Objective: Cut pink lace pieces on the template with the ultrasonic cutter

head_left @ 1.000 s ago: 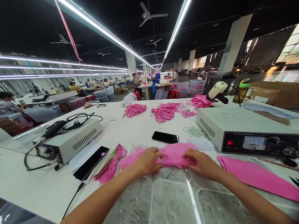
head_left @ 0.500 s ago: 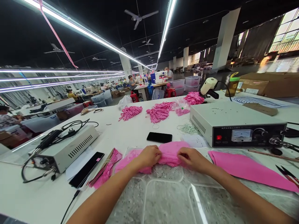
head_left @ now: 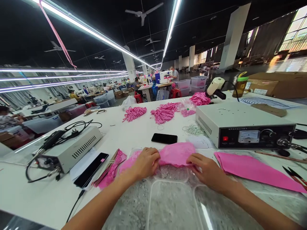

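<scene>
A piece of thin pink fabric is stretched between my hands above a clear plastic mat. My left hand is closed, its fingers pinching the left edge of the fabric. At the lower right edge, my right hand holds the fabric between thumb and fingers. More crumpled pink fabric lies partly hidden behind my left hand and wrist. To the right rests a flat pink cloth piece. Just beyond my hands is a black phone.
A control box with a dial stands right, a grey box with cables left. Bundles of pink strips and rubber bands lie farther back. Scissors are at the right edge. A second phone lies left.
My hands have moved slightly apart, and the pink fabric between them is spread wider and flatter. My left hand has shifted a little left, my right hand right and nearer me.
</scene>
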Motion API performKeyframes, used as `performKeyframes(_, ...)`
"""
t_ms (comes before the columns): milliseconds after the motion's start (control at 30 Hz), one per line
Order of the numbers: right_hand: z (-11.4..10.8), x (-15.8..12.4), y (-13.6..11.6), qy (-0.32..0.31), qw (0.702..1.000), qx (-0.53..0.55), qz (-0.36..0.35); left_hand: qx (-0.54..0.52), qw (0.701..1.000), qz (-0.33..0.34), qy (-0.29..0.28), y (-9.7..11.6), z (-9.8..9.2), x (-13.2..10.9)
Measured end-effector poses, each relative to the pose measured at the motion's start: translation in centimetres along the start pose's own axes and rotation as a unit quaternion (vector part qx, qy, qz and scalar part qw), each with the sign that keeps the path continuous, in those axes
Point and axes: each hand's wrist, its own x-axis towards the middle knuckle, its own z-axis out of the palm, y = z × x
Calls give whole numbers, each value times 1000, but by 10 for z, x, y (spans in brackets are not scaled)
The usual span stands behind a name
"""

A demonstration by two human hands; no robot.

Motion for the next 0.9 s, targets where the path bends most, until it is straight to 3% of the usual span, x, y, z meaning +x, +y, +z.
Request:
performKeyframes(100, 2, -25, -32, -60, 997, 23, -52, 5, 998, 51, -29, 12, 7, -41)
performKeyframes(200, 2, -36, -51, -170, 980, 60, -84, 4, 994, 94, -61, 23, 12, -75)
performKeyframes(300, 4, -27, -49, -178, 981, 52, -52, -2, 993, 96, -73, 26, 12, -87)
performKeyframes(433, 21, 8, -38, -110, 994, -4, -4, 5, 997, 59, -56, 27, 16, -71)
performKeyframes(633, 53, 50, -35, -106, 994, -39, 16, 20, 997, 61, -48, 42, 33, -42)
performKeyframes(900, 50, 65, -8, -100, 984, 77, 124, 3, 1000, -19, -9, 27, 30, -16)
